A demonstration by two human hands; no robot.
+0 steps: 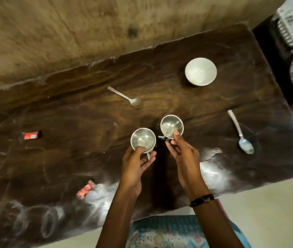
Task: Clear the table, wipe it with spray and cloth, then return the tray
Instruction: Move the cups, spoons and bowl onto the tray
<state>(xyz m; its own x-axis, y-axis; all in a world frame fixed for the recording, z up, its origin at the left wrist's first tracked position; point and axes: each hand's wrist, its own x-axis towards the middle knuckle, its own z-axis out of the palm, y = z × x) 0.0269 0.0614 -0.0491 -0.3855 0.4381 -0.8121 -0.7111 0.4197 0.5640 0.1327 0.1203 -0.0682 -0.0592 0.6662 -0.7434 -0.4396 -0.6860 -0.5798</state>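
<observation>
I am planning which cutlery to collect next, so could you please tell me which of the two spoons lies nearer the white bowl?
The spoon at the table's middle, bowl end beside the cups; the other spoon lies by the right edge.

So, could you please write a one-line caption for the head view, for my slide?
Each hand, left and right, holds a steel cup over the dusty table, bowl and spoons uncollected.

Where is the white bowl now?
In the head view, the white bowl stands upright on the table at its far right, beyond the two steel cups and apart from both spoons.
</observation>
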